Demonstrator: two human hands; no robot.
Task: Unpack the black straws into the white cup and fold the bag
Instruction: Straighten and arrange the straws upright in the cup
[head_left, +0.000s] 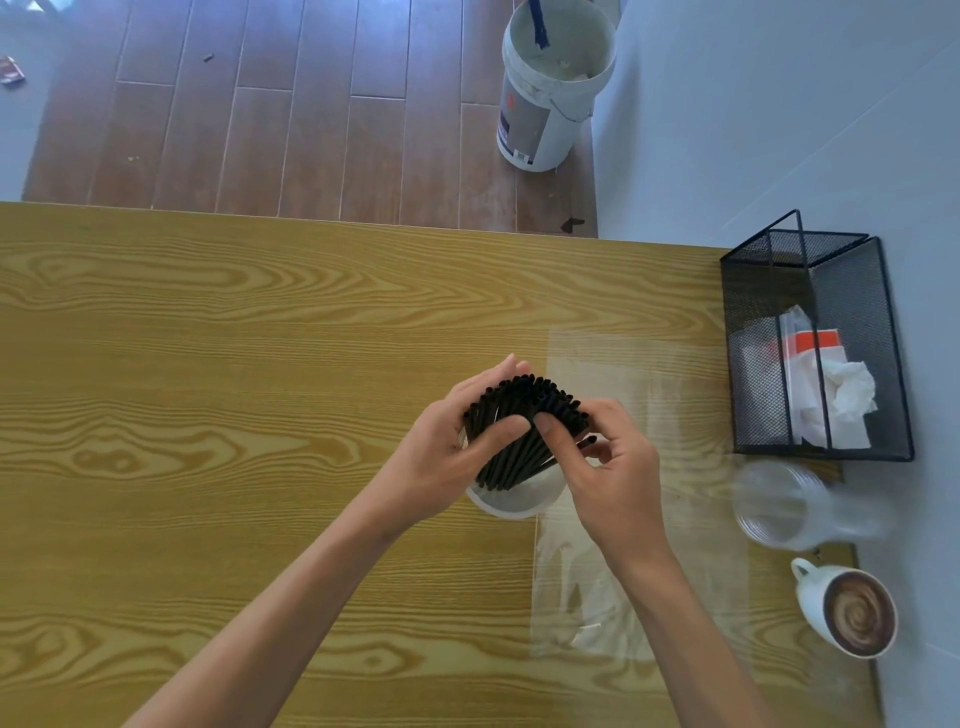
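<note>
A bundle of black straws (524, 426) stands with its lower ends inside the white cup (511, 503) on the wooden table (208, 364). My left hand (447, 457) wraps the bundle from the left, thumb across its front. My right hand (602, 467) pinches the straws' upper right side with thumb and fingers. The clear plastic bag (649, 374) lies flat on the table to the right of the cup, partly under my right forearm. Most of the cup is hidden behind my hands.
A black mesh basket (852, 291) with tissues and packets stands at the table's right edge. In front of it are a clear plastic cup (779, 504) on its side and a white mug of coffee (852, 613). A white bucket (550, 88) stands on the floor beyond the table.
</note>
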